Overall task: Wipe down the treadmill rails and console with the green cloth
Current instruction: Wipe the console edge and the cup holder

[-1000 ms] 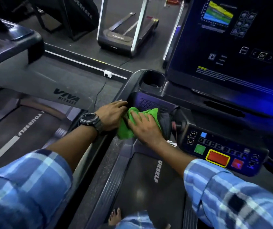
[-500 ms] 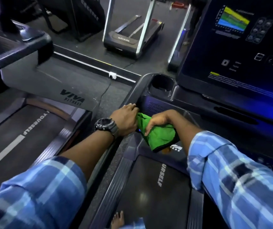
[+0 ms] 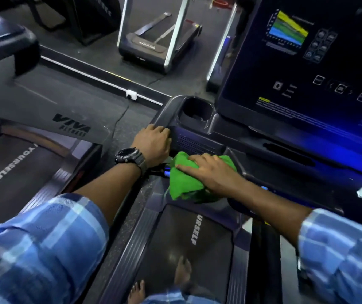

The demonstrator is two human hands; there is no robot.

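The green cloth [image 3: 183,183] is bunched against the lower left part of the treadmill console [image 3: 197,141], near its front handle. My right hand [image 3: 210,172] lies flat on top of the cloth, fingers spread, pressing it onto the surface. My left hand [image 3: 153,143], with a black watch on the wrist, grips the console's left edge just below the cup holder [image 3: 195,111]. The dark console screen [image 3: 302,69] rises at the upper right. The button panel is hidden behind my right arm.
The treadmill belt [image 3: 188,249] runs below, with bare feet [image 3: 138,290] on it. A second treadmill [image 3: 22,150] stands close on the left. Another machine [image 3: 160,42] sits across the floor behind, and a power socket [image 3: 131,94] with a cable lies on the floor.
My right hand turned from gripping the hanging cloth to pressing it flat on the console's lower left. My left hand shifted slightly up along the console edge.
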